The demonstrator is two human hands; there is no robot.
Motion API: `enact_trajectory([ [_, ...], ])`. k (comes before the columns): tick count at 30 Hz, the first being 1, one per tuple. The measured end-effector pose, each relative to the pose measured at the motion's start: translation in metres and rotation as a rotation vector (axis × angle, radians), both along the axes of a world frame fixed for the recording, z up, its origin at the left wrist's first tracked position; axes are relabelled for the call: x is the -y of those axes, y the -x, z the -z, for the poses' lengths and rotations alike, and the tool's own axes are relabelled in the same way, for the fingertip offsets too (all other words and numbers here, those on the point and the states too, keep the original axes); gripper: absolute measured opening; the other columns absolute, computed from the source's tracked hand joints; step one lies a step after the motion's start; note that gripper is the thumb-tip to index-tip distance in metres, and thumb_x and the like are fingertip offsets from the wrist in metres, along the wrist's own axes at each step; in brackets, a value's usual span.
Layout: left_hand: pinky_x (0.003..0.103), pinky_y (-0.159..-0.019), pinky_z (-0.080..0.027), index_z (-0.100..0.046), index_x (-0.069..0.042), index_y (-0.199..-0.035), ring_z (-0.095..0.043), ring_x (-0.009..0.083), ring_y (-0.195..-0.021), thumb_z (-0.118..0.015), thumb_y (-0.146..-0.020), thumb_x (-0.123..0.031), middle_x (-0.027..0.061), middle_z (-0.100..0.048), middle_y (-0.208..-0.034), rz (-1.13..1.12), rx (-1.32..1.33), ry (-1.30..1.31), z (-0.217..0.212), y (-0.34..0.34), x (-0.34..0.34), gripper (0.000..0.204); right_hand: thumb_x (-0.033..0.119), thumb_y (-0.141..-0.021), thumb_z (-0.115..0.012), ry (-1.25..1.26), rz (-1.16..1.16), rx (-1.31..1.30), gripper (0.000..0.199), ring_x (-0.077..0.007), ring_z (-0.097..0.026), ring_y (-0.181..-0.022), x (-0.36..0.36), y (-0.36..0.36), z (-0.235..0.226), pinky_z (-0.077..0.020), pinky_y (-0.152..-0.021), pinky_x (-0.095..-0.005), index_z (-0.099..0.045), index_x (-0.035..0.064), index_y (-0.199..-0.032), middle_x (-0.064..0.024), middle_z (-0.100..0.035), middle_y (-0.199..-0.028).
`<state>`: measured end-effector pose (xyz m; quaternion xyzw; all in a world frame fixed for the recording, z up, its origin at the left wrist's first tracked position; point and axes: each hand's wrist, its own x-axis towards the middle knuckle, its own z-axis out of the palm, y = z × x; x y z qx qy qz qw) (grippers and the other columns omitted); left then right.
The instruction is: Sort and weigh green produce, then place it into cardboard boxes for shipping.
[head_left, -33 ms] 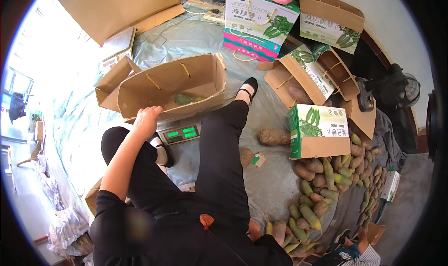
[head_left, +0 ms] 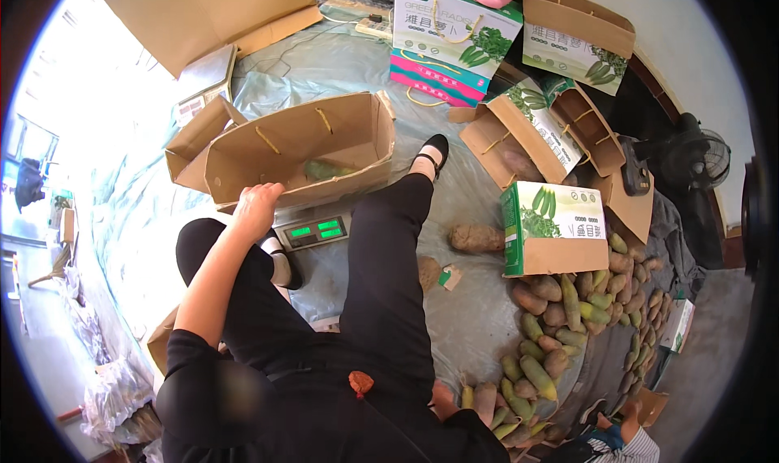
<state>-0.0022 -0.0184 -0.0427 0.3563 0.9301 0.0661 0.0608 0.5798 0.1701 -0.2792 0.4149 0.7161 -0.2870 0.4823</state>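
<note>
- Head view, centre left: the left hand [head_left: 258, 203] rests on the near rim of an open brown cardboard box [head_left: 300, 150], fingers curled over the edge and grasping it; the bare forearm runs down toward the lower left of the frame.
- Centre, just below the box: a digital scale [head_left: 312, 230] with a green lit display sits under the box's near side, touching it. One green vegetable [head_left: 329, 169] lies inside the box on its floor.
- Right hand: not seen in this view, so its grip cannot be told.
- Centre and lower centre: the person's legs in black trousers stretch upward in the frame, one black shoe [head_left: 432, 153] near the box's right corner.
- Right and lower right: a heap of green and brownish radishes [head_left: 568, 317] lies on a plastic sheet [head_left: 479, 317], beside a white-and-green printed carton [head_left: 552, 228]. A single brownish root [head_left: 477, 237] lies just left of that carton.
- Upper right: further open cartons [head_left: 535, 134] and stacked printed boxes [head_left: 454, 37] stand well apart from the hand.
- Upper left: a large flat cardboard sheet [head_left: 203, 12] lies on the floor covering.
- Far right: a dark fan [head_left: 690, 159] stands at the frame's rim.
</note>
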Motion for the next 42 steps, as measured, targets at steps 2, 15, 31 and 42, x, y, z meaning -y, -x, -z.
enact_trajectory([
  [2, 0.043, -0.078, -0.041, -0.053, -0.004, -0.087, -0.057, 0.0323, -0.090, -0.046, -0.077, 0.002, 0.0124, -0.059, -0.085, 0.007, 0.009, -0.013, 0.000, 0.000, 0.003, 0.014, 0.027, -0.082, -0.058, -0.016, 0.046, 0.004, 0.040, -0.0325, -0.051, -0.113, -0.003, -0.001, -0.005, -0.0449, -0.085, -0.0441, -0.049, 0.0056, -0.115, -0.0156, -0.054, -0.119],
  [15, 0.044, -0.074, -0.043, -0.052, -0.004, -0.085, -0.058, 0.0337, -0.086, -0.048, -0.072, 0.005, 0.0135, -0.059, -0.081, 0.045, 0.008, -0.011, 0.004, -0.002, 0.007, 0.017, 0.001, -0.067, -0.068, -0.360, 0.516, -1.137, 0.059, -0.0236, -0.051, -0.101, -0.119, 0.162, -0.083, -0.0398, -0.090, -0.0351, -0.040, -0.0007, -0.119, -0.0123, -0.053, -0.104],
  [31, 0.045, -0.075, -0.045, -0.055, -0.003, -0.091, -0.058, 0.0359, -0.088, -0.047, -0.071, 0.007, 0.0166, -0.059, -0.084, 0.071, 0.066, 0.015, 0.001, -0.004, 0.016, 0.024, -0.003, -0.073, -0.067, 0.291, 0.238, -1.924, 0.060, -0.0191, -0.050, -0.109, -0.080, 0.486, -0.343, -0.0482, -0.087, -0.0351, -0.038, 0.0044, -0.124, -0.0095, -0.048, -0.118],
  [42, 0.046, -0.072, -0.048, -0.054, -0.005, -0.088, -0.060, 0.0359, -0.086, -0.047, -0.076, 0.002, 0.0160, -0.060, -0.085, 0.128, 0.031, -0.065, 0.010, 0.002, 0.008, 0.016, 0.017, -0.080, -0.057, -0.470, -0.613, -1.234, 0.024, -0.0310, -0.057, -0.098, -0.013, 0.587, -0.226, -0.0470, -0.078, -0.0475, -0.055, 0.0102, -0.102, -0.0126, -0.061, -0.101],
])
